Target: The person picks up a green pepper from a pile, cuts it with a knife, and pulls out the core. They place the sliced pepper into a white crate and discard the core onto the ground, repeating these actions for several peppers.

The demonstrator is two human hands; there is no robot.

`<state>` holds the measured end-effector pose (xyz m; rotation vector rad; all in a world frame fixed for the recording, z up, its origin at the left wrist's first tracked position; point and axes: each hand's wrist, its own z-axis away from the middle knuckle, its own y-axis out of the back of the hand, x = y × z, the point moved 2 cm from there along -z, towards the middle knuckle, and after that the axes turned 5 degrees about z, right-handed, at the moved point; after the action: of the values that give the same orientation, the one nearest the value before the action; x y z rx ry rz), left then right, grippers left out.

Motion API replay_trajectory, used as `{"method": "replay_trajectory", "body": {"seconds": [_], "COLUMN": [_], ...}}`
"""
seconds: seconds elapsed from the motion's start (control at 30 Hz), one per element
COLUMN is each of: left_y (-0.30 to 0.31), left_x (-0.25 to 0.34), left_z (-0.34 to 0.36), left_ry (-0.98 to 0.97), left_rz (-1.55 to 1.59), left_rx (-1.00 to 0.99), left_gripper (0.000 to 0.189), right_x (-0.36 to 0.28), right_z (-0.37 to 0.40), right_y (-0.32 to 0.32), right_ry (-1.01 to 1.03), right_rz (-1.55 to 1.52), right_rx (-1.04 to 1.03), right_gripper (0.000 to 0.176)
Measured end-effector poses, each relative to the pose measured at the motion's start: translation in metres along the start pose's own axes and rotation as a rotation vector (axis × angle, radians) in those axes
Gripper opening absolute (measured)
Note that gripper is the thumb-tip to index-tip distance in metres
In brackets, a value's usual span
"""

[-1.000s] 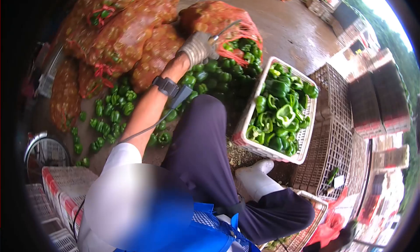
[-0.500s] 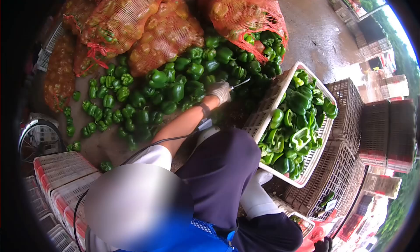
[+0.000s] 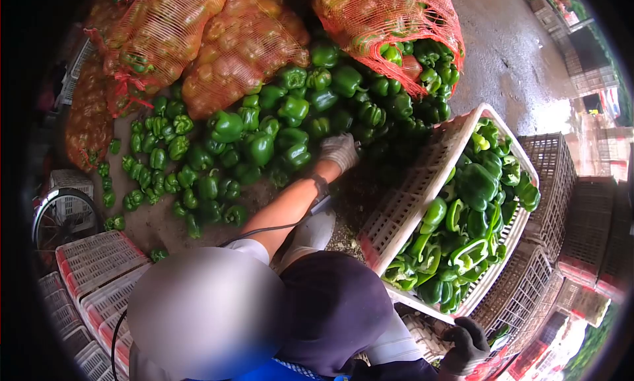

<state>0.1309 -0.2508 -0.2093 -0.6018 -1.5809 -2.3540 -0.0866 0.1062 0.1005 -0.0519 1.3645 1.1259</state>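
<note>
1. Net sacks (image 3: 218, 44): orange-red mesh, stuffed full, piled at the top of your view. One further open sack (image 3: 389, 17) lay at upper right, with peppers spilling from its mouth.
2. Heap of green bell peppers (image 3: 257, 146): loose on the wet concrete floor, spread from the sacks down towards your knee, with strays trailing off to the left.
3. White plastic crate (image 3: 403, 209): tilted on its side edge just to the right of the heap. It was well filled with crated peppers (image 3: 475, 183), some of them cut open.
4. Dark crates (image 3: 548, 176): lattice-sided, stacked behind and below the white crate.
5. Red-trimmed crates (image 3: 92, 275): a pale stack at lower left, beside a bicycle wheel (image 3: 59, 219).
6. White boot (image 3: 314, 229): planted between the heap and the crate.
7. Your left hand (image 3: 340, 151): in a pale knit glove, with the arm stretched out. It was lowered onto the near edge of the heap with fingers curled downward. I cannot tell whether they had closed on a pepper.
8. Your right hand (image 3: 465, 344): in a dark glove, fingers bent, at the low corner of the white crate. I cannot tell whether it gripped anything.
9. Wrist band (image 3: 321, 186): dark, on your left wrist, with a grey cable (image 3: 264, 230) running back along the forearm.
</note>
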Motion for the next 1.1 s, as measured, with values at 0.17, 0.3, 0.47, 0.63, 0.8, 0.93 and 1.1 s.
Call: {"method": "replay_trajectory", "body": {"seconds": [0.17, 0.3, 0.47, 0.63, 0.8, 0.93, 1.1], "left_y": [-0.006, -0.016, 0.002, -0.007, -0.020, -0.030, -0.052], "left_x": [-0.009, -0.023, 0.003, -0.009, -0.020, -0.022, -0.041], "left_z": [0.033, 0.024, 0.014, -0.001, -0.010, -0.014, -0.023], "left_ry": [-0.314, -0.192, -0.080, -0.131, -0.052, -0.030, -0.034], "left_rz": [-0.145, 0.020, -0.043, 0.090, 0.247, 0.331, 0.444], "left_rx": [0.010, -0.020, -0.091, -0.090, -0.154, -0.127, -0.194], "left_gripper": [0.033, 0.038, 0.044, 0.041, 0.040, 0.038, 0.030], "right_x": [0.009, -0.008, -0.007, 0.011, 0.037, 0.054, 0.063], "right_z": [0.001, 0.009, 0.004, -0.005, -0.051, -0.084, -0.097], "right_y": [-0.044, -0.091, -0.189, -0.267, -0.331, -0.361, -0.366], "right_ry": [-0.163, -0.018, -0.352, -0.243, -0.107, -0.085, -0.115], "right_rz": [-0.091, -0.013, -0.308, -0.385, -0.234, -0.036, 0.126], "right_rx": [-0.103, -0.354, -0.437, -0.418, -0.160, -0.077, -0.117], "right_gripper": [0.012, 0.014, 0.027, 0.044, 0.059, 0.063, 0.067]}}
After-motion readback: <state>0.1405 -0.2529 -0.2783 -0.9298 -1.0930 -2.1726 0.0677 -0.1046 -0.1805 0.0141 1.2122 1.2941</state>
